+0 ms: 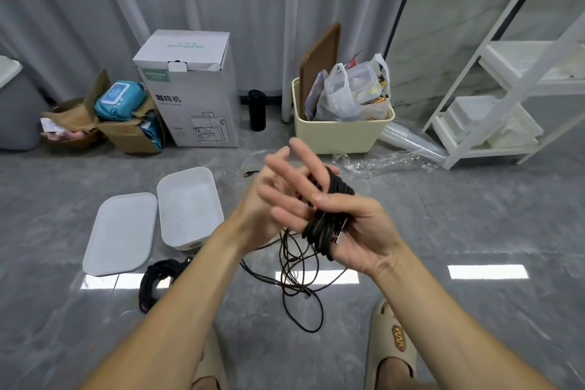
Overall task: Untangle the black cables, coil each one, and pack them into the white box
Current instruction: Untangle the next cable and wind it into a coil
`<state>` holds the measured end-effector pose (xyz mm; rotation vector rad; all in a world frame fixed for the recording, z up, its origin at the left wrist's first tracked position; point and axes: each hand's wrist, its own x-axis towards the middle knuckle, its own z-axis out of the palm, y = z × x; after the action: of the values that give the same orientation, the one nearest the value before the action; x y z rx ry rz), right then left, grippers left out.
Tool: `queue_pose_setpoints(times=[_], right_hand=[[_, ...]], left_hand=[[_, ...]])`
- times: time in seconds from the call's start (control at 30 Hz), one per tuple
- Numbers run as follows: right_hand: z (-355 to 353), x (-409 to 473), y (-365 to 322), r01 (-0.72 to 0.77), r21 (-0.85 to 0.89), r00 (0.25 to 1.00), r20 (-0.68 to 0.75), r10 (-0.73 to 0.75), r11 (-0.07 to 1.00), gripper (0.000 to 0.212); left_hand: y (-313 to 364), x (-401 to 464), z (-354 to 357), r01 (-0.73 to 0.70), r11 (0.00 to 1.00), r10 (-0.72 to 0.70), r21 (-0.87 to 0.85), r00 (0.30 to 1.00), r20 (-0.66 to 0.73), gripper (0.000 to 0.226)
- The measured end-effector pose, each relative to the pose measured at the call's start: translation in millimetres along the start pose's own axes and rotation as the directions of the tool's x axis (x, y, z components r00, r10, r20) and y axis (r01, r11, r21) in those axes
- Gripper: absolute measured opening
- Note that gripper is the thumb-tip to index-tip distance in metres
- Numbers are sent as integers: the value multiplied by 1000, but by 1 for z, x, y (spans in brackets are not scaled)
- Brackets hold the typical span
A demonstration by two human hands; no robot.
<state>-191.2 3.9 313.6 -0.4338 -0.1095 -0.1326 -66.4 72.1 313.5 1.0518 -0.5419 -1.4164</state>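
Coiling: that's the step in hand, I'd say. The half-wound coil (327,218) is up in the air in front of the person, above the floor, with its plug end poking out near the palm.
Right hand (357,228): curled round the coil, thumb clamped over the top of the loops.
Left hand (275,196): fingers straight and spread, pressed against the coil's side. It isn't gripping anything I can make out.
Loose tail (300,279): hangs down from the coil and sprawls over the floor in tangled loops.
Finished bundle (158,279): lies on the floor, just beside the white box (190,206).
Box status: open, nothing inside yet as far as I can see, lid (122,233) flat alongside it.
Next move, my guess: feed the slack up in even loops without dragging knots in.
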Motion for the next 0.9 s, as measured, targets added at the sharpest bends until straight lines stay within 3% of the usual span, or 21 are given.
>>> queue_pose_setpoints(times=[0.13, 0.23, 0.37, 0.5, 0.63, 0.73, 0.8, 0.9], right_hand=[[-3, 2, -9, 151, -4, 985, -80, -151, 989, 80], [-5, 3, -22, 249, 15, 961, -126, -245, 968, 79], [-4, 4, -36, 365, -113, 881, -279, -383, 924, 73], [-3, 7, -42, 386, -276, 786, -401, -470, 880, 70], [-6, 13, -42, 380, -377, 702, -477, -529, 845, 68], [-11, 14, -44, 381, -465, 592, -541, -597, 799, 67], [-16, 12, -43, 339, -544, 544, -552, -632, 767, 70], [-21, 9, -38, 118, -720, 559, -521, -645, 684, 68]], left_hand=[[-10, 4, 8, -20, 1000, 20, 20, 999, -43, 53], [-18, 6, 9, 88, 992, -90, 90, 996, 22, 71], [-23, 8, 2, 228, 965, -239, 127, 968, 79, 83], [-22, 7, 3, 245, 955, -269, 166, 952, 143, 87], [-23, 8, 6, 234, 929, -275, 288, 955, 110, 79], [-24, 4, 11, 173, 824, -211, 540, 977, 9, 66], [-23, -1, 16, 126, 666, -148, 736, 988, -35, 59], [-20, -2, 21, 31, 485, -7, 874, 999, -31, 54]])
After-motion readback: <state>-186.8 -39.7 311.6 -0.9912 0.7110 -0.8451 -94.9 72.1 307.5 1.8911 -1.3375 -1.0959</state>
